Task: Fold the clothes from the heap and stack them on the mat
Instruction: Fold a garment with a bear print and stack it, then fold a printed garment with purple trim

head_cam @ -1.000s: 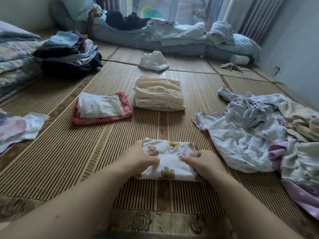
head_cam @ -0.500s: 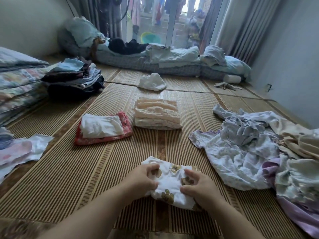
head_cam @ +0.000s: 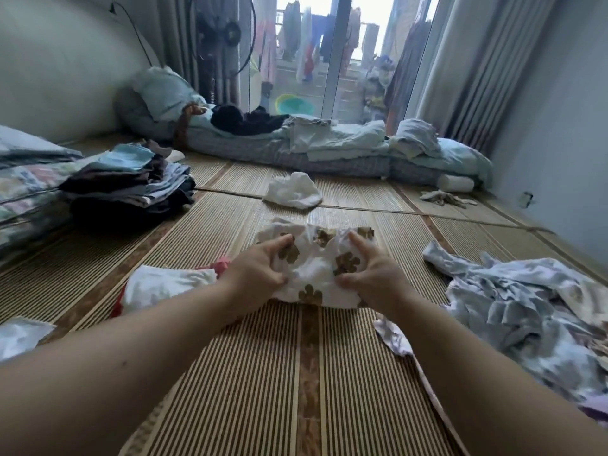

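since half a second ago both hands have carried the folded bear-print garment (head_cam: 314, 274) up and forward. it was low on the mat near me, and it now covers the spot where the cream stack showed. my view has tipped up as well.

material: soft white cloth, crumpled, printed with brown bear figures, folded into a thick, roughly rectangular bundle. the mat (head_cam: 306, 390) is woven straw with fine ribbed stripes in tan and dark brown and a patterned brown band down the centre.

grip: the left hand (head_cam: 255, 271) clasps the bundle's left side, thumb at the near edge, fingers curled over the top. the right hand (head_cam: 373, 274) mirrors it on the right side, forefinger stretched up the cloth, thumb pinching the near edge. the bundle sits between the two hands, touching both. i cannot tell whether its underside touches the mat.

surroundings: the heap (head_cam: 526, 307) of loose, wrinkled, pale blue-grey clothes lies to the right, apart from the right hand. a white folded piece (head_cam: 167, 287) on red cloth lies just beside the left wrist. a dark folded stack (head_cam: 131, 185) stands far left.
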A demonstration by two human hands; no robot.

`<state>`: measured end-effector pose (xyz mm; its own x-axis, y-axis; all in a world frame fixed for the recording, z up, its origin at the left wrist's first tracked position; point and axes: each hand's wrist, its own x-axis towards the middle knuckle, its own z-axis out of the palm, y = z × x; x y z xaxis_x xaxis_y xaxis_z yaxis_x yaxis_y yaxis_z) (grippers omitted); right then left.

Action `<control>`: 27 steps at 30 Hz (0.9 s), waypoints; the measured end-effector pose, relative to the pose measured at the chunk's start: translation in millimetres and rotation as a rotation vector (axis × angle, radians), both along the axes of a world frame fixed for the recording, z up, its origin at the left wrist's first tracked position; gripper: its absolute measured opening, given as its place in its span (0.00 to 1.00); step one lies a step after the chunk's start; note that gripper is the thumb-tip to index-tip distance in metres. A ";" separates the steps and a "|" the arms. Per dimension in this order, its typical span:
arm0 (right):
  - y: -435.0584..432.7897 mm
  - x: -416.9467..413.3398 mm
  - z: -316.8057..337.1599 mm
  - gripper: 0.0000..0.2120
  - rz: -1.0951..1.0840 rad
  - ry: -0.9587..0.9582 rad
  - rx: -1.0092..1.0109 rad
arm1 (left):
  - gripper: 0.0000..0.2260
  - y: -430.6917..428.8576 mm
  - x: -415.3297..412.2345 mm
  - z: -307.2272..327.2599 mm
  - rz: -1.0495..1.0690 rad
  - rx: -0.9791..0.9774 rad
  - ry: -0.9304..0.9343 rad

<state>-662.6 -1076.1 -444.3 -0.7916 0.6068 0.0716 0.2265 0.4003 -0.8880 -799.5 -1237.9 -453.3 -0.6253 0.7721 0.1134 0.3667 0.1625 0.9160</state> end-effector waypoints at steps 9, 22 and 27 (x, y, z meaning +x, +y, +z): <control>98.6 -120.7 -52.9 0.29 -0.030 -0.199 0.239 | 0.30 94.2 -97.4 -50.9 0.134 -0.227 0.169; 64.5 -35.6 -62.9 0.40 -0.144 -0.374 0.597 | 0.29 78.6 -36.5 -55.7 0.103 -0.285 0.455; -2.7 85.2 -65.1 0.38 -0.137 -0.436 0.597 | 0.31 50.1 81.8 -50.8 -0.181 -0.323 0.594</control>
